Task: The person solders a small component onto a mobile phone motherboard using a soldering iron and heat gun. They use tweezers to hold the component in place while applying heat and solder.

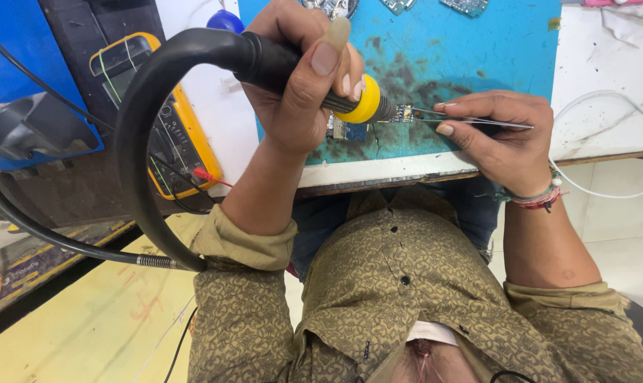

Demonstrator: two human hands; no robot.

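Note:
My left hand (300, 78) grips a black rework handle with a yellow collar (357, 106). A thick black hose (144, 113) loops from the handle down to the left. The metal nozzle points right at a small circuit board (404, 112) on a stained blue mat (470, 50). My right hand (502, 138) pinches thin metal tweezers (477, 122). The tweezer tips reach left to the small board, right at the nozzle. A second small blue board (350, 131) lies partly hidden under my left hand.
A yellow-cased multimeter (172, 135) with a red probe lead lies left of the mat. A blue station (23, 85) stands at far left. More circuit boards (463, 6) sit at the mat's far edge. A white cable (598, 191) hangs off the white table's right side.

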